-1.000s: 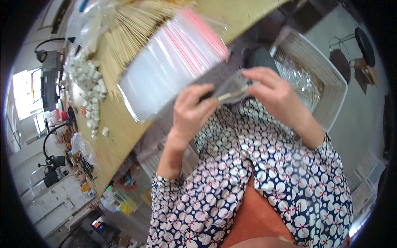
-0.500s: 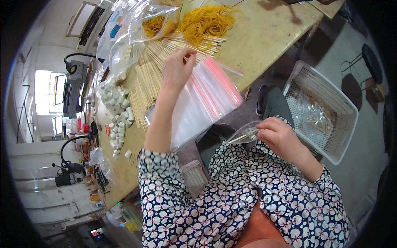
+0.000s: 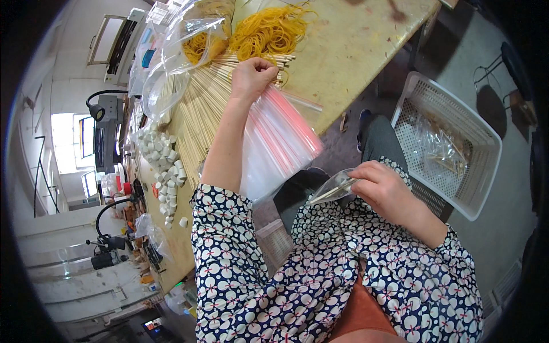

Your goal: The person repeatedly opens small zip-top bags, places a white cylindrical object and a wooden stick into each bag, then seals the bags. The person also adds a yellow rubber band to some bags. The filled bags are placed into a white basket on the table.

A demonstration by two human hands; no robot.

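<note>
My left hand (image 3: 251,81) is closed in a pinch at the far ends of a fan of thin pale wooden sticks (image 3: 203,106), just beyond a stack of clear zip bags (image 3: 280,134) with red seal strips. Whatever lies between its fingertips is too small to make out. Yellow rubber bands (image 3: 269,31) are heaped past that hand. In front of my lap, my right hand (image 3: 380,188) grips a small clear plastic bag (image 3: 334,187) by its edge. A few short pale sticks show inside this bag.
White cylindrical pieces (image 3: 168,171) are piled left of the sticks on the yellowish table (image 3: 337,63). A large clear bag (image 3: 171,63) stands at the far left. On the floor at right, a white basket (image 3: 480,188) holds filled clear bags. Black desk lamps (image 3: 97,110) stand along the left.
My left hand has shifted right over the table, closer to the stick ends and rubber bands. The right hand keeps hold of the small bag, nearly in place. The view has shifted slightly.
</note>
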